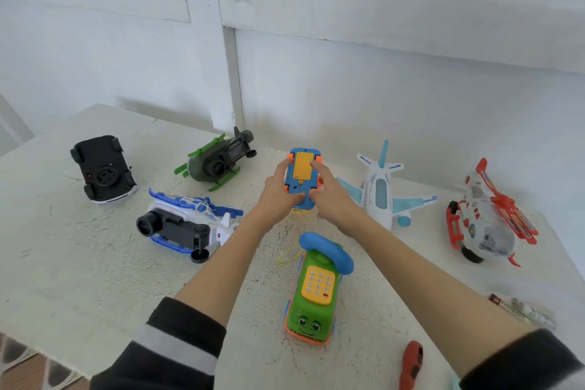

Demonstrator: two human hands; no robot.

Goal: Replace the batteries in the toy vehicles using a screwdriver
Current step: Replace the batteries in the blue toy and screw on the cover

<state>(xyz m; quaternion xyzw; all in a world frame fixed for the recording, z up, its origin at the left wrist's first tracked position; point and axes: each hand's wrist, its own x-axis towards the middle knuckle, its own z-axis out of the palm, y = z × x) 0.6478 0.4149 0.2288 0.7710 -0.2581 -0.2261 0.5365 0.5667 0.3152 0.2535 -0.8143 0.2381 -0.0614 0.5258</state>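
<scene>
A blue toy vehicle (pixel 302 179) with orange wheels lies upside down at the table's far middle, its yellow battery cover facing up. My left hand (pixel 280 191) grips its left side, thumb on the near end. My right hand (pixel 329 191) holds its right side, with a finger resting on the yellow cover. A red-handled screwdriver (pixel 411 364) lies at the near right edge, apart from both hands. A pack that may hold batteries (pixel 522 312) lies at the right, partly hidden by my right forearm.
On the white table (pixel 79 263) are a black car (pixel 103 168) upside down, a green helicopter (pixel 218 161), a blue-white helicopter (pixel 186 225), a white plane (pixel 381 193), a red-white helicopter (pixel 487 218) and a green phone car (pixel 316 288). A white wall stands behind.
</scene>
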